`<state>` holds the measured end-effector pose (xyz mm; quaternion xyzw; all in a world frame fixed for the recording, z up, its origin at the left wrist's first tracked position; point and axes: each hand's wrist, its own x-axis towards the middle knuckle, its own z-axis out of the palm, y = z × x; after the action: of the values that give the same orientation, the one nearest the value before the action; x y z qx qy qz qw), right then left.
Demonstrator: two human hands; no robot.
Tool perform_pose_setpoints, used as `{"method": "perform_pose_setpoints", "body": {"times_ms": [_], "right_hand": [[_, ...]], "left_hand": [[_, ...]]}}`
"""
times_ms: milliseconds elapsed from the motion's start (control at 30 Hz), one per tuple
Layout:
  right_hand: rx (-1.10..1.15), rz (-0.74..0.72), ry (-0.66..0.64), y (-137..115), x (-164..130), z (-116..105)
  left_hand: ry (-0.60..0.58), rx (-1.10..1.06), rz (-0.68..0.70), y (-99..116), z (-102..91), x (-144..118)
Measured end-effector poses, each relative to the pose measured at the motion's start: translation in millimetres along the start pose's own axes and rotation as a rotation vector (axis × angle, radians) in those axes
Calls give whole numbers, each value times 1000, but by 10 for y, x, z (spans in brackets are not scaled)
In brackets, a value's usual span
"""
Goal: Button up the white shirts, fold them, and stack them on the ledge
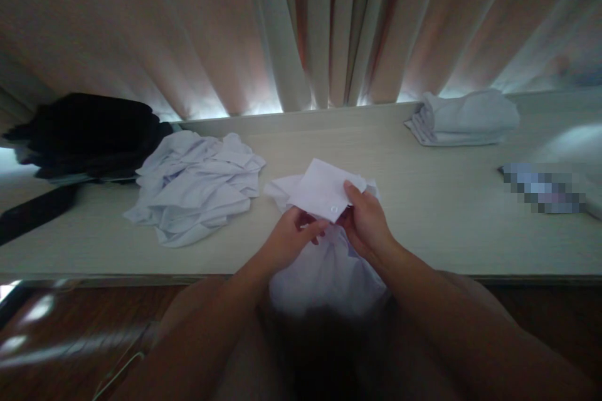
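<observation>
A white shirt hangs over the table's front edge towards my lap. Its flat, stiff panel, which looks like a cuff, is held up between my hands, with a small round button near the lower corner. My right hand pinches the panel's right edge, thumb on top and the other fingers beneath. At the lower left edge, my left hand is closed on the cloth with curled fingers, its thumb reaching towards the button corner. Part of the fingers on both hands is hidden by the fabric.
On the pale table, a crumpled pile of white cloth lies to the left, beside a stack of black clothes. A folded white cloth rests at the back right, near a pixelated packet. Curtains hang behind.
</observation>
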<state>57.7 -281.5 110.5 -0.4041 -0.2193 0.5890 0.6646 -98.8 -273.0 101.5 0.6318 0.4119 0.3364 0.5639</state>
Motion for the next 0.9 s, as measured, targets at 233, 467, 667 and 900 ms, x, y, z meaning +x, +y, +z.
{"method": "perform_pose_setpoints", "body": {"times_ms": [233,467,667,900], "right_hand": [[-941,259,-454,-144,-112,-102],[-1099,-590,-619,-472,-101,-178],[-1159,-974,-884,-280,-149,-73],[-1058,-946,-685,-124,-205,-19]], "left_hand": [[307,-247,93,129,-158,53],[275,-36,132,44,-391,68],[39,32,31,140,-307,-35],[-94,-194,67,70,-179,-54]]}}
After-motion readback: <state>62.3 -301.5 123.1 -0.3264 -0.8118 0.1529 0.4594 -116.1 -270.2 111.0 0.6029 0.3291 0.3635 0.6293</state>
